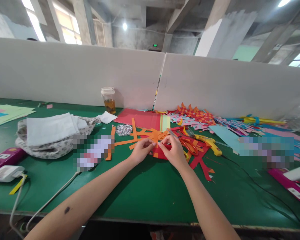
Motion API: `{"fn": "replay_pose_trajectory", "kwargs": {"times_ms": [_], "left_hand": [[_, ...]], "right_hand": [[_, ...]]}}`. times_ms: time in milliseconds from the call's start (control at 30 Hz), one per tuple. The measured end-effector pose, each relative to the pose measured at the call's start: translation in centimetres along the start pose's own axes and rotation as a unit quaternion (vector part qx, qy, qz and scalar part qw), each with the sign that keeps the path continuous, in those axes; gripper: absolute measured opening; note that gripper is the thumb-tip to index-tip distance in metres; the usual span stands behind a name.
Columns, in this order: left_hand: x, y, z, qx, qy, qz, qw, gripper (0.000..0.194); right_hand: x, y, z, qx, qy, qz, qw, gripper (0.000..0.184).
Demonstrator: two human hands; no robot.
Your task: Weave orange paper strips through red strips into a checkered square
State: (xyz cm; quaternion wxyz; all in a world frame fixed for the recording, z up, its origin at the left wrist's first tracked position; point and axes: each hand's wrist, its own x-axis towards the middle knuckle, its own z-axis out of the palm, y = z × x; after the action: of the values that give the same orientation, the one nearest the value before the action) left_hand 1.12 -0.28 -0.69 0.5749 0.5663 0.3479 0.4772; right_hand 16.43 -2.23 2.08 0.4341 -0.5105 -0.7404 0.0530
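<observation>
Above the green table, my left hand (142,152) pinches at the left edge of a small red and orange paper piece (159,154), thumb against fingertips. My right hand (174,152) is also in a pinch, on the piece's upper right side. An orange strip runs upright between the two thumbs. What lies under the fingertips is partly hidden. Loose orange paper strips (133,129) are spread just behind the hands. Right of my right hand lie scissors with orange handles (192,146) and red paper strips (203,160).
A yellow hot glue gun (212,146) with a black cord lies right. Woven paper pieces (195,115) are heaped behind it. A lidded cup (109,101) stands by the white partition (77,73). Left are a cloth bundle (52,133) and a purple power strip (8,160).
</observation>
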Motion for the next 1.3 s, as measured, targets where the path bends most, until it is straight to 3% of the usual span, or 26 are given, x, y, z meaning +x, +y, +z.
{"fn": "replay_pose_trajectory", "kwargs": {"times_ms": [300,500,700,967,1300], "left_hand": [[-0.17,0.22,0.24,0.032,-0.011,-0.011,0.999,0.034],[-0.31,-0.03,0.21,-0.021,-0.008,0.027,0.999,0.035],[-0.28,-0.07,-0.05,0.051,-0.014,0.062,0.997,0.024],[-0.25,0.23,-0.23,0.104,0.01,0.062,0.993,0.023],[-0.14,-0.04,-0.25,0.113,-0.006,0.075,0.991,0.032]], "right_hand": [[0.05,0.15,0.11,0.076,0.01,0.023,0.997,0.018],[0.05,0.3,0.31,0.067,0.019,0.034,0.997,0.018],[0.05,0.22,0.16,0.075,0.008,0.054,0.996,0.016],[-0.02,0.4,-0.44,0.028,-0.041,0.042,0.998,0.014],[0.07,0.54,-0.44,-0.006,-0.003,0.021,1.0,0.007]]}}
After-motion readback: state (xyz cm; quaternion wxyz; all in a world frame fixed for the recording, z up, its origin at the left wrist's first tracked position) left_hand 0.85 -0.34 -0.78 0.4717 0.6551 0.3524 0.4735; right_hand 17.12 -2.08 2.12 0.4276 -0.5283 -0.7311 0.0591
